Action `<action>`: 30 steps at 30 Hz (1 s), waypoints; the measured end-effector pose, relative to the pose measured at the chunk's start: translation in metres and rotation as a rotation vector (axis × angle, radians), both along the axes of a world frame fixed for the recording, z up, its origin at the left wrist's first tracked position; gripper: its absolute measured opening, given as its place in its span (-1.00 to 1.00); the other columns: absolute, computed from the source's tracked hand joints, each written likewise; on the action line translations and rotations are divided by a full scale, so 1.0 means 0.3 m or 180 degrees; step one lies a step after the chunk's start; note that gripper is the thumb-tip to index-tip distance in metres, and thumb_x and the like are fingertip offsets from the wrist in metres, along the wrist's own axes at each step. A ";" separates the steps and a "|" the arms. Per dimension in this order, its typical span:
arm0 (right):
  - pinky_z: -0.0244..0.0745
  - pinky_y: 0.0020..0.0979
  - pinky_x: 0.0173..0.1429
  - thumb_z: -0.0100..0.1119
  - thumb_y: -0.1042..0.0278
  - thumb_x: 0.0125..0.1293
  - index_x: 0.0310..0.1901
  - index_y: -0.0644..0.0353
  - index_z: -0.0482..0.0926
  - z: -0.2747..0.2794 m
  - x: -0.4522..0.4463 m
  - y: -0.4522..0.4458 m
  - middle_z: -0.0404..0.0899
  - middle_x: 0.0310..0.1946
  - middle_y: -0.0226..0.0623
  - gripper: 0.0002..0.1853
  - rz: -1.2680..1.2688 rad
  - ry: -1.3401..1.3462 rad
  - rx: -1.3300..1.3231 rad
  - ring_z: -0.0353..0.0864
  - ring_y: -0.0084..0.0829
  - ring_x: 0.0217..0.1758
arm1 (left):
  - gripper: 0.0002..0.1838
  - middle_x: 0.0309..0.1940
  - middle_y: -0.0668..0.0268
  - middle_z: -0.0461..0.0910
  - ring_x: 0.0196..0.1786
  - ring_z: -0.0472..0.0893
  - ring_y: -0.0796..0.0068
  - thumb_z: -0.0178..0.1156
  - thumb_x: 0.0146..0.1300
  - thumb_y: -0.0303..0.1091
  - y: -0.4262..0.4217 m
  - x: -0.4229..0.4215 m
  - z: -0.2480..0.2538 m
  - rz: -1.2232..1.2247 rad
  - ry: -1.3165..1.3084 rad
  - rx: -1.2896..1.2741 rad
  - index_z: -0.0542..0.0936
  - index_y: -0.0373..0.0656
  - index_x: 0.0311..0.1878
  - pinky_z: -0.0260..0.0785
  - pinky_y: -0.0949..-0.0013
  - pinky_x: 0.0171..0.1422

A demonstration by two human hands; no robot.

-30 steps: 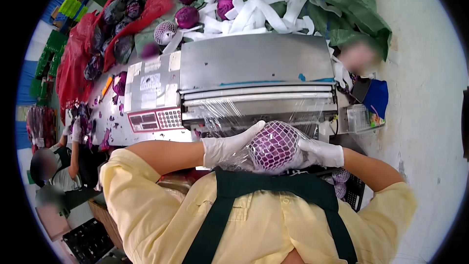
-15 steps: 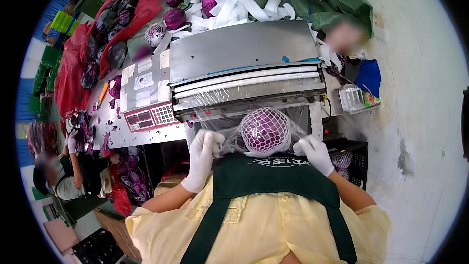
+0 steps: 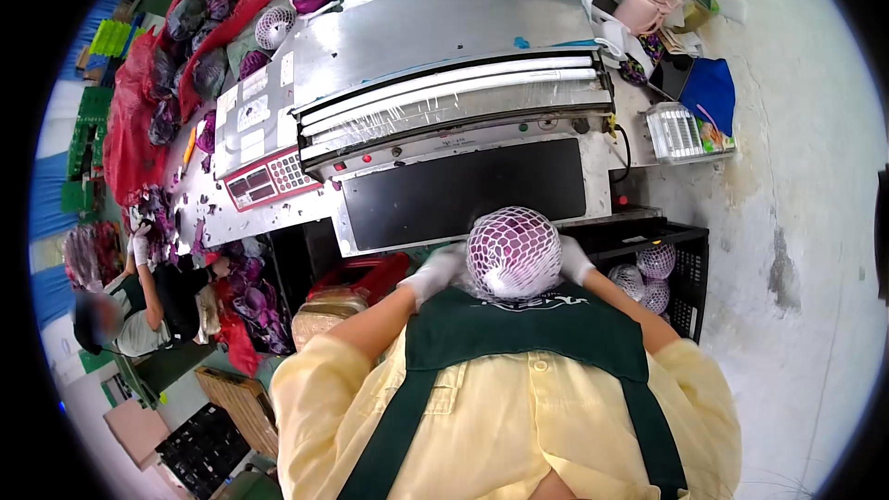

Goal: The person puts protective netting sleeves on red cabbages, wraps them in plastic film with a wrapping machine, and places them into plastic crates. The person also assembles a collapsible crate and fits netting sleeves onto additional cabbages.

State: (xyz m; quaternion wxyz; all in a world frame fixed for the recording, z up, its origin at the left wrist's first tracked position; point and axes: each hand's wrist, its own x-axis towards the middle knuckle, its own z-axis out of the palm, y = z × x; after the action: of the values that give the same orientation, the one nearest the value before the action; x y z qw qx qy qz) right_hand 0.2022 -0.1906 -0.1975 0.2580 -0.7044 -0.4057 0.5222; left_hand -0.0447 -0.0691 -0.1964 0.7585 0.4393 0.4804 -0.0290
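Drawn inward since the earlier frame: right hand [image 3: 438, 273] and left hand [image 3: 576, 261], now apart at opposite sides of the netted cabbage [image 3: 514, 252], before the apron [image 3: 523, 333]. Finger closure cannot be told. Beside the left hand, a black crate [image 3: 688, 287] contains several netted cabbages [image 3: 656, 261]. Farther, a clear container [image 3: 674, 132] stands near a blue cloth [image 3: 711, 93].

Smooth metal machine cover [image 3: 435, 28], matt black plate [image 3: 468, 193]; matt white netting [image 3: 509, 280] on cabbage [image 3: 519, 243], yellow cloth shirt [image 3: 500, 435], scuffed wall [image 3: 787, 185]
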 end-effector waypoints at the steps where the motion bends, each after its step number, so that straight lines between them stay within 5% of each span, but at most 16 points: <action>1: 0.46 -0.27 0.12 0.03 0.26 0.35 -0.10 0.24 0.58 -0.039 -0.034 0.001 0.62 -0.08 -0.04 -0.75 -0.0355 0.0440 0.0081 0.56 -0.09 0.03 | -0.76 -0.32 0.38 0.65 -0.43 0.56 0.53 0.00 0.43 -0.23 -0.011 0.052 -0.063 -0.0539 -0.0264 0.0402 0.59 -0.11 -0.08 0.40 0.48 -0.35; 3: 0.45 -0.29 0.15 0.02 0.32 0.36 -0.05 0.28 0.58 -0.110 -0.102 0.005 0.63 -0.04 -0.15 -0.73 -0.1066 0.1335 0.0281 0.58 -0.30 0.02 | -0.80 -0.30 0.37 0.65 -0.39 0.57 0.53 0.03 0.41 -0.25 -0.032 0.113 -0.133 -0.1267 -0.0467 0.1153 0.60 -0.09 -0.11 0.40 0.47 -0.32; 6: 0.49 -0.27 0.04 0.06 0.26 0.31 -0.09 0.21 0.59 -0.163 -0.059 0.017 0.66 -0.16 -0.15 -0.74 -0.1449 0.2116 0.0087 0.63 -0.28 -0.07 | -0.84 -0.27 0.35 0.65 -0.34 0.58 0.54 0.07 0.38 -0.27 -0.058 0.135 -0.062 -0.1672 -0.0252 0.2187 0.61 -0.05 -0.16 0.41 0.47 -0.28; 8: 0.51 -0.20 -0.12 0.10 0.15 0.26 -0.11 0.12 0.61 -0.108 -0.019 0.000 0.68 -0.31 -0.12 -0.71 0.0552 -0.0806 0.1439 0.66 -0.13 -0.20 | -0.88 -0.25 0.33 0.65 -0.31 0.59 0.55 0.10 0.36 -0.29 -0.067 0.171 0.053 -0.1612 0.0018 0.2753 0.62 -0.03 -0.19 0.42 0.47 -0.25; 10: 0.49 -0.17 -0.24 0.09 0.14 0.24 -0.22 0.07 0.58 0.252 0.007 0.095 0.61 -0.49 -0.21 -0.78 0.0813 -0.1112 0.1242 0.63 -0.10 -0.30 | -0.91 -0.24 0.32 0.65 -0.28 0.60 0.56 0.13 0.34 -0.31 -0.035 0.237 0.207 -0.1043 0.0202 0.3380 0.62 -0.01 -0.22 0.43 0.47 -0.22; 13: 0.42 -0.43 0.16 0.00 0.38 0.44 -0.06 0.25 0.54 0.164 -0.065 0.157 0.63 -0.10 -0.35 -0.81 -0.0627 0.4421 0.0458 0.56 -0.58 -0.03 | -0.94 -0.24 0.30 0.66 -0.26 0.61 0.53 0.19 0.31 -0.32 0.079 0.370 0.494 -0.0368 -0.0942 0.4638 0.63 -0.02 -0.25 0.43 0.45 -0.20; 14: 0.42 -0.43 0.16 0.00 0.38 0.44 -0.06 0.25 0.54 0.175 -0.081 0.142 0.63 -0.10 -0.35 -0.81 -0.0881 0.4373 0.0657 0.56 -0.58 -0.03 | -0.94 -0.25 0.29 0.66 -0.27 0.61 0.50 0.21 0.29 -0.32 0.104 0.433 0.573 -0.0503 -0.1587 0.4868 0.62 -0.05 -0.24 0.43 0.44 -0.21; 16: 0.40 -0.43 0.20 0.01 0.35 0.44 -0.03 0.25 0.53 0.204 -0.111 0.107 0.62 -0.06 -0.35 -0.79 -0.1019 0.4091 0.1172 0.56 -0.55 -0.01 | -0.89 -0.25 0.28 0.65 -0.27 0.59 0.48 0.24 0.29 -0.32 0.052 0.532 0.662 -0.0901 -0.2426 0.2465 0.61 -0.14 -0.25 0.44 0.42 -0.21; 17: 0.39 -0.43 0.22 0.01 0.34 0.44 -0.01 0.25 0.53 0.223 -0.120 0.092 0.62 -0.04 -0.35 -0.78 -0.1075 0.3925 0.1393 0.57 -0.54 0.00 | -0.85 -0.21 0.27 0.63 -0.22 0.58 0.51 0.25 0.30 -0.33 0.064 0.500 0.641 -0.0997 -0.1688 0.0299 0.58 -0.22 -0.25 0.45 0.45 -0.17; 18: 0.38 -0.43 0.24 0.01 0.32 0.44 0.00 0.26 0.53 0.243 -0.113 0.073 0.62 -0.03 -0.34 -0.76 -0.1101 0.3764 0.1583 0.57 -0.53 0.01 | -0.89 -0.27 0.28 0.61 -0.25 0.58 0.55 0.23 0.31 -0.40 0.024 0.543 0.669 -0.1314 -0.1842 -0.0169 0.56 -0.22 -0.20 0.44 0.52 -0.16; 20: 0.36 -0.42 0.28 0.02 0.29 0.44 0.03 0.26 0.52 0.280 -0.081 0.027 0.61 0.01 -0.34 -0.74 -0.1095 0.3463 0.1878 0.57 -0.51 0.04 | -0.88 -0.30 0.29 0.59 -0.28 0.59 0.56 0.21 0.30 -0.47 0.044 0.583 0.642 -0.1363 -0.1184 -0.0420 0.53 -0.24 -0.13 0.45 0.54 -0.18; 22: 0.42 -0.39 0.25 -0.04 -0.08 0.45 0.08 0.24 0.51 0.420 0.035 -0.085 0.63 0.00 -0.34 -0.50 -0.1954 0.5486 0.0688 0.59 -0.47 0.06 | -0.83 -0.33 0.33 0.58 -0.35 0.55 0.59 0.20 0.29 -0.52 0.004 0.696 0.690 -0.1601 -0.0824 -0.0575 0.51 -0.22 -0.06 0.44 0.55 -0.21; 24: 0.45 -0.37 0.23 -0.12 -0.14 0.47 0.16 0.24 0.45 0.422 0.059 -0.201 0.60 0.05 -0.32 -0.44 -0.2648 0.5379 0.1045 0.59 -0.47 0.07 | -0.72 -0.28 0.32 0.59 -0.32 0.54 0.62 0.15 0.35 -0.49 -0.044 0.808 0.585 -0.1956 -0.0500 0.0823 0.47 -0.20 0.12 0.42 0.56 -0.21; 26: 0.46 -0.34 0.23 -0.13 0.03 0.51 0.14 0.26 0.48 0.332 0.079 -0.296 0.61 0.05 -0.31 -0.54 -0.2502 0.6481 0.1843 0.58 -0.48 0.10 | -0.70 -0.13 0.28 0.60 -0.17 0.56 0.58 0.12 0.40 -0.42 -0.163 0.908 0.555 -0.1100 -0.0739 0.1243 0.45 -0.20 0.16 0.42 0.54 -0.08; 27: 0.46 -0.33 0.25 -0.13 0.06 0.51 0.14 0.32 0.48 0.181 0.061 -0.340 0.61 0.05 -0.28 -0.53 -0.3286 0.6047 0.1673 0.60 -0.46 0.08 | -0.71 -0.02 0.27 0.57 -0.05 0.55 0.55 0.09 0.43 -0.37 -0.206 0.949 0.520 -0.1171 -0.1155 0.1818 0.45 -0.18 0.17 0.40 0.50 0.05; 30: 0.38 -0.31 0.33 0.05 0.29 0.39 0.10 0.29 0.44 -0.028 0.136 -0.556 0.54 0.02 -0.26 -0.66 -0.3769 0.4621 0.2913 0.50 -0.39 0.13 | -0.66 -0.02 0.26 0.58 -0.02 0.57 0.53 0.08 0.44 -0.26 -0.286 0.985 0.497 -0.1590 -0.1157 0.1329 0.43 -0.13 0.21 0.40 0.43 0.10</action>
State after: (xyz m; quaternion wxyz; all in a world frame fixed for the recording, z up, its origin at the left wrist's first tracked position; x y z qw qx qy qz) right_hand 0.2428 -0.3573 -0.2060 0.8972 -0.1422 0.0981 0.4065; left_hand 0.2509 -0.1550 -0.0472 0.6951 0.6862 0.2114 -0.0361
